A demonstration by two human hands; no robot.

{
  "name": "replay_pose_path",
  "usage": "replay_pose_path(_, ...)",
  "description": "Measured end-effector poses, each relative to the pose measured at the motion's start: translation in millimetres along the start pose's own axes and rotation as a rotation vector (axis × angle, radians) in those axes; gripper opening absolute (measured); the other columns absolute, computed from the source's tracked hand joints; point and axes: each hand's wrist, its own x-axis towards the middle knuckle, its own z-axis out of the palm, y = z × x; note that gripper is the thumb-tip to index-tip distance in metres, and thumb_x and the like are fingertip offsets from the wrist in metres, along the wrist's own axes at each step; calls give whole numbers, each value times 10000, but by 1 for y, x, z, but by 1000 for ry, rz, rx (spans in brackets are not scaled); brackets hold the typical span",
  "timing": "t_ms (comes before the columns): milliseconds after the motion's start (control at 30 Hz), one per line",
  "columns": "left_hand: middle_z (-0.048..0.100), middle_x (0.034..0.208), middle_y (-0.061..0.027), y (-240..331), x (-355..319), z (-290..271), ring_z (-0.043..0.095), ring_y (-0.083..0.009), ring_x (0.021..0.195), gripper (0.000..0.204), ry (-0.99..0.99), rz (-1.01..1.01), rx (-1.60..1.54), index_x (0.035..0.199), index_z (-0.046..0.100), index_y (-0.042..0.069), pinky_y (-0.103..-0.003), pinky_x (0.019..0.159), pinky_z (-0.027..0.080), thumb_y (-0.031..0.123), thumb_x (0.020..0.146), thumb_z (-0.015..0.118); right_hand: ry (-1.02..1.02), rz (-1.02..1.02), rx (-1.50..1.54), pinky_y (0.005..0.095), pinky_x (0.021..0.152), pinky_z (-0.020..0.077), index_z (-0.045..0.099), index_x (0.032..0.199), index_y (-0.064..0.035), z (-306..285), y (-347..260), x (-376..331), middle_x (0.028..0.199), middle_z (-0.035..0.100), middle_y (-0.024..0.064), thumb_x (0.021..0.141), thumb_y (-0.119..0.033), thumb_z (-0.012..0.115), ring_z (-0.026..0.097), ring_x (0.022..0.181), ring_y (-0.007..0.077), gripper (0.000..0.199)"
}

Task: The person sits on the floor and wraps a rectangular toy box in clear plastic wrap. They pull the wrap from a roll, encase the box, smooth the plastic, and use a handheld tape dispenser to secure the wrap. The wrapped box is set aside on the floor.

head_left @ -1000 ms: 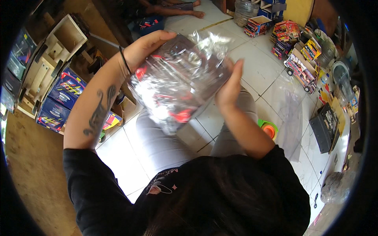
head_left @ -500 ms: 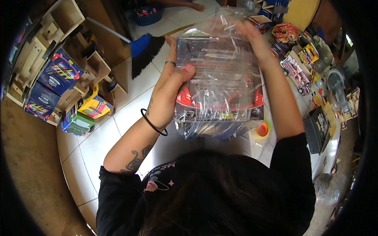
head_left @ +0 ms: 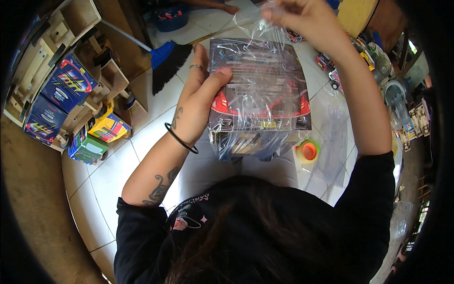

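A dark box with red trim (head_left: 265,97) sits above my lap, wrapped in crinkled clear plastic film. My left hand (head_left: 198,102) grips its left side, thumb on the top face and fingers along the edge. Beyond the far edge of the box, my right hand (head_left: 305,19) is raised with bent fingers closed on the clear plastic film (head_left: 259,26). That film stretches from the fingers down to the top of the box. Loose film bunches at the near side of the box, partly covering what is under it.
A roll of tape (head_left: 307,151) lies on the tiles right of the box, beside a clear plastic sheet (head_left: 331,142). At left are wooden toy trucks bearing blue boxes (head_left: 68,85) and a broom (head_left: 168,61). Behind stands a blue basin (head_left: 170,20), near another person's hand (head_left: 231,9).
My right hand has moved up and away from the box's far right corner, drawing the film with it. My left hand keeps its hold on the box.
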Motion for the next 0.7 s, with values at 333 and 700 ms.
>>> replay_pose_path(333, 506, 1321, -101, 44, -26, 8, 458, -338, 1229, 785, -488, 794, 1301, 1282, 525, 99, -454, 1005, 387, 393, 605, 795, -196, -163, 110, 302, 916, 444, 652, 1156, -78, 21, 50, 3, 1116, 662, 88, 844, -312, 670, 600, 1049, 164, 390)
replay_pose_path(700, 412, 1329, -192, 30, -35, 12, 449, -383, 1182, 916, -316, 881, 1009, 1280, 502, 116, -474, 971, 391, 159, 423, 823, 2, -369, -268, 360, 932, 473, 664, 1108, -62, 57, 2, -65, 1158, 633, 142, 859, -134, 606, 594, 1105, 278, 266)
